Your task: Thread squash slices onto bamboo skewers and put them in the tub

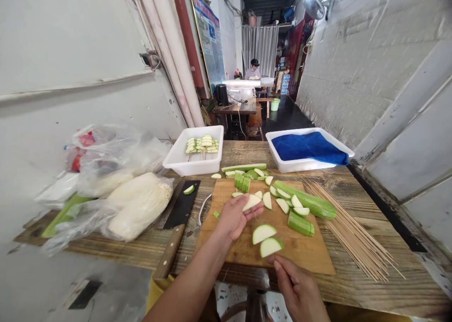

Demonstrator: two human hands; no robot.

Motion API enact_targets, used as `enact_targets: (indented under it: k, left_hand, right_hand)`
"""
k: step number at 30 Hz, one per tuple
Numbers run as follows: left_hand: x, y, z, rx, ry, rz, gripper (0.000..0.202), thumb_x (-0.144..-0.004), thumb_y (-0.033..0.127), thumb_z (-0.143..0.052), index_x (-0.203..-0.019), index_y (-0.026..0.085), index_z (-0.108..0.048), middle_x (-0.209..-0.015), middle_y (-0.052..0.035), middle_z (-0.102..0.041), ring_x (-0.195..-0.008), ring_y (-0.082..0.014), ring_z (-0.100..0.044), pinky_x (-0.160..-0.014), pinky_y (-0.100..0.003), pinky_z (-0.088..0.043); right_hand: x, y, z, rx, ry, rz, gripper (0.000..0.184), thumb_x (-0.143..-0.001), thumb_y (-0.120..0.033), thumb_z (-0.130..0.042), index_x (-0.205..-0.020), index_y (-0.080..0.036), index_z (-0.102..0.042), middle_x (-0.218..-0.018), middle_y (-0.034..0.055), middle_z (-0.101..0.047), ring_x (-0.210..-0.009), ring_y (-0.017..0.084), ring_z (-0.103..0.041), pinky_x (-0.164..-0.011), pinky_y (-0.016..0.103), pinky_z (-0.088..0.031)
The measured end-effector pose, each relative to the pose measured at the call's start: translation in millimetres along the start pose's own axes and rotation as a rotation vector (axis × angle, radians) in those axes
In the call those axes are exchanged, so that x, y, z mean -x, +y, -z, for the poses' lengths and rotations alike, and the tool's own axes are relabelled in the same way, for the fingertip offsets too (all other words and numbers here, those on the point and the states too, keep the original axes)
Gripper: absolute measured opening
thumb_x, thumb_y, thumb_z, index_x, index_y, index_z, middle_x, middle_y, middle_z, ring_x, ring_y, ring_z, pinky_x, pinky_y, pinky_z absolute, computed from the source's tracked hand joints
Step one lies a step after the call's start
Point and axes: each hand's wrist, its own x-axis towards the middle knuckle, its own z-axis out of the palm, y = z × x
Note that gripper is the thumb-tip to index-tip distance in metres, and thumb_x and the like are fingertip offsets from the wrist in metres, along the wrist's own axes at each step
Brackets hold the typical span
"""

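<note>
My right hand [296, 284] is closed on the lower end of a thin wooden skewer, near the front edge of the wooden cutting board [226, 246]. Two half-round zucchini slices [271, 247] are threaded on that skewer, just above my fingers. My left hand [235, 218] holds another pale zucchini slice [252, 202] over the board, its fingers curled under it. Behind the hands lie loose slices [267, 200], a stack of cut pieces [242, 182], a long zucchini [307, 200] and a shorter cut chunk [301, 224].
Bare skewers [353, 232] lie to the right. Left of the board rests a cleaver [173, 246], beside bagged white food [141, 204]. A white tub [192, 167] holds finished skewers; another tub [307, 164] carries a blue cloth [310, 147]. A person [253, 70] sits far back.
</note>
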Motion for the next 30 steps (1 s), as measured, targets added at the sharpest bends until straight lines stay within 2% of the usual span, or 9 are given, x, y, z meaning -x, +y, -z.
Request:
enact_targets:
  k: [5, 12, 25, 30]
  left_hand:
    - [2.2, 1.4, -3.0, -0.031, -0.01, -0.048, 0.011, -0.081, 0.016, -0.051, -0.08, 0.008, -0.058, -0.087, -0.0141, -0.067, -0.08, -0.0222, -0.066, -0.079, -0.039, -0.052]
    - [2.3, 1.9, -1.6, -0.012, -0.021, -0.007, 0.011, -0.08, 0.016, -0.053, -0.081, 0.008, -0.058, -0.088, -0.0144, -0.066, -0.081, -0.0228, -0.065, -0.079, -0.039, -0.052]
    - [3.4, -5.9, -2.0, 0.049, -0.07, 0.041, 0.015, -0.079, 0.016, -0.053, -0.09, 0.006, -0.058, -0.087, -0.0152, -0.067, -0.082, -0.0248, -0.065, -0.078, -0.04, -0.052]
    - [5.4, -6.5, -4.2, 0.058, -0.084, 0.057, 0.017, -0.081, 0.015, -0.051, -0.093, 0.006, -0.058, -0.086, -0.0149, -0.067, -0.081, -0.0245, -0.065, -0.078, -0.039, -0.052]
  right_hand:
    - [2.0, 0.4, 2.3, 0.028, -0.026, 0.016, 0.028, -0.09, -0.028, -0.039, -0.085, -0.017, -0.064, -0.075, 0.0076, -0.07, -0.067, 0.016, -0.067, -0.064, 0.018, -0.052]
    - [1.5, -2.3, 1.8, -0.002, -0.028, -0.002, 0.027, -0.09, -0.029, -0.04, -0.088, -0.017, -0.064, -0.076, 0.008, -0.07, -0.061, 0.015, -0.066, -0.059, 0.018, -0.05]
    - [0.7, 0.2, -2.8, -0.001, 0.051, 0.031, 0.027, -0.089, -0.03, -0.041, -0.089, -0.016, -0.065, -0.076, 0.0079, -0.071, -0.067, 0.016, -0.068, -0.063, 0.018, -0.052]
    - [0.2, -0.5, -3.8, -0.024, 0.051, -0.02, 0.028, -0.089, -0.03, -0.041, -0.086, -0.015, -0.065, -0.063, 0.0053, -0.065, -0.051, 0.014, -0.061, -0.057, 0.019, -0.051]
